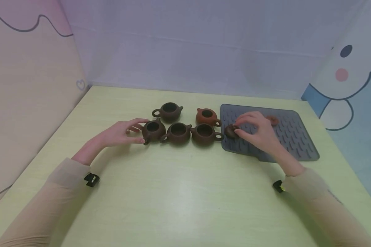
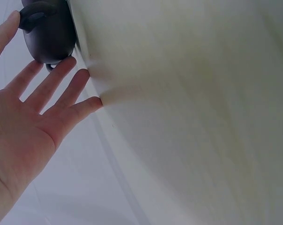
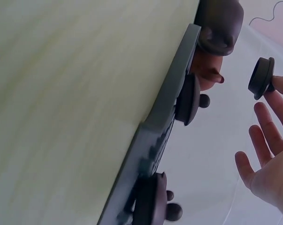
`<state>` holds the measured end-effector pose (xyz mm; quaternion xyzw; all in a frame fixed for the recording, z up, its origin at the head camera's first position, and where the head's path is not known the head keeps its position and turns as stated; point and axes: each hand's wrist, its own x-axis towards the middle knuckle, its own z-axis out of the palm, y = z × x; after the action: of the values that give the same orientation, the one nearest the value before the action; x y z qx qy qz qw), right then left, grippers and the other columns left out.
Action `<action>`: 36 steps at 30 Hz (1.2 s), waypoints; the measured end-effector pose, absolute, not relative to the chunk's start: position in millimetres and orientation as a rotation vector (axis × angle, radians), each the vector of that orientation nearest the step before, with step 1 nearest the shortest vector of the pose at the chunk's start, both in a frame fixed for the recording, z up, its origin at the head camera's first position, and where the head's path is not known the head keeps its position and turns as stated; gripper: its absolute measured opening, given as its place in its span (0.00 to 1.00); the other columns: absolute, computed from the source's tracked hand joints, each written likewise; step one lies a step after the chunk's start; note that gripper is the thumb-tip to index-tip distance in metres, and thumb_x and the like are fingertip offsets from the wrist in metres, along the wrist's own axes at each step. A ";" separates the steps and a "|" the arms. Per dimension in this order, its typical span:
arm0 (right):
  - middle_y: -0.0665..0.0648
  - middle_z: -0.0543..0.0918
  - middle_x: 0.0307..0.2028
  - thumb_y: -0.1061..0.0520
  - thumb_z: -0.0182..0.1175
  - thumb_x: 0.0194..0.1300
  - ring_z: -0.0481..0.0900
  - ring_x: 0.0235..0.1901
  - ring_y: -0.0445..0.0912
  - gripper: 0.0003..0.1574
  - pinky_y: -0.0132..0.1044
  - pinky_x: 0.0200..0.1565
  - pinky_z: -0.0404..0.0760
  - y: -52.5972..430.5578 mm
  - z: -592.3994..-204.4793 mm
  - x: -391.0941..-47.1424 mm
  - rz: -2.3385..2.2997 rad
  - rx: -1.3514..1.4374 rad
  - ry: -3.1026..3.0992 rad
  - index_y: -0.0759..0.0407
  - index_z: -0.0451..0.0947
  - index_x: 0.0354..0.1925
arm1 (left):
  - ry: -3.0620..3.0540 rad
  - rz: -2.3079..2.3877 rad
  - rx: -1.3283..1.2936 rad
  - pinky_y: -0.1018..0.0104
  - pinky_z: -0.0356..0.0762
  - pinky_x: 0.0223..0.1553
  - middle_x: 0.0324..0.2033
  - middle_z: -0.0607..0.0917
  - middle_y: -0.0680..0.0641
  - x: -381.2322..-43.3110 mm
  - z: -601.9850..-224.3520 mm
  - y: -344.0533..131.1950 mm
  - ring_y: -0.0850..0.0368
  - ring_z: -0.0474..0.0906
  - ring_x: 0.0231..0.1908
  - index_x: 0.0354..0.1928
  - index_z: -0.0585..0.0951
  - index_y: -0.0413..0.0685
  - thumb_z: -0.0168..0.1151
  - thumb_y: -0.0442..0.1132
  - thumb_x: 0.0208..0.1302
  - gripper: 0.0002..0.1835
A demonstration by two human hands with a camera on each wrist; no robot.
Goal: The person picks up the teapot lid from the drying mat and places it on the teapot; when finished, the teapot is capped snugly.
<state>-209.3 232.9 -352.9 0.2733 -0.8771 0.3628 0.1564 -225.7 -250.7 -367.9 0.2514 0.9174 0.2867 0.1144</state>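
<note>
My left hand (image 1: 123,133) is beside the leftmost dark clay teapot (image 1: 154,131), which stands lidless on the table. In the left wrist view its thumb touches the teapot's handle (image 2: 36,13), and spread, nearly straight fingers reach the body on the other side. My right hand (image 1: 258,128) is over the grey mat (image 1: 293,133). Between thumb and forefinger it pinches a dark teapot lid (image 3: 259,78) by the knob, raised above the mat with its other fingers spread. Below, another dark lid (image 3: 186,98) rests near the mat's edge.
Two more dark lidless teapots, a middle one (image 1: 178,133) and a right one (image 1: 203,133), stand in the front row. Behind are another dark teapot (image 1: 170,112) and a reddish-brown teapot (image 1: 206,117). A reddish lid (image 1: 272,120) lies on the mat, behind my right hand.
</note>
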 end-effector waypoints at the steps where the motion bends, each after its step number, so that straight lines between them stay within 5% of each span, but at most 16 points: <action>1: 0.60 0.83 0.47 0.65 0.69 0.57 0.72 0.54 0.54 0.09 0.57 0.60 0.66 230.1 -352.8 -210.0 1.060 0.778 -2.502 0.56 0.86 0.38 | 2.689 0.841 0.737 0.41 0.75 0.60 0.61 0.80 0.40 -225.7 -367.9 -250.6 0.40 0.80 0.58 0.73 0.63 0.59 0.69 0.52 0.61 0.40; 17: 0.57 0.84 0.47 0.63 0.67 0.60 0.73 0.55 0.50 0.10 0.51 0.62 0.67 171.2 -351.2 -224.9 1.254 0.857 -2.354 0.54 0.85 0.41 | 2.682 0.842 0.710 0.41 0.74 0.61 0.60 0.81 0.40 -224.8 -366.6 -250.8 0.40 0.80 0.58 0.73 0.64 0.60 0.69 0.54 0.60 0.40; 27: 0.55 0.84 0.47 0.60 0.68 0.60 0.73 0.50 0.48 0.06 0.47 0.50 0.74 129.6 -352.9 -234.8 1.288 0.886 -2.307 0.53 0.86 0.39 | 2.683 0.836 0.716 0.41 0.74 0.61 0.62 0.79 0.41 -225.5 -367.0 -251.2 0.40 0.80 0.58 0.73 0.63 0.60 0.69 0.54 0.61 0.40; 36: 0.53 0.85 0.45 0.57 0.68 0.61 0.74 0.50 0.48 0.06 0.45 0.56 0.69 96.1 -354.3 -242.0 1.314 0.918 -2.311 0.52 0.86 0.39 | 2.677 0.841 0.719 0.40 0.74 0.61 0.62 0.79 0.40 -225.7 -367.3 -251.4 0.39 0.79 0.58 0.73 0.63 0.60 0.68 0.54 0.61 0.40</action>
<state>-242.0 96.1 -354.3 0.3220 -0.8106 0.4610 0.1636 -225.7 -251.4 -367.3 0.2465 0.9173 0.2881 0.1219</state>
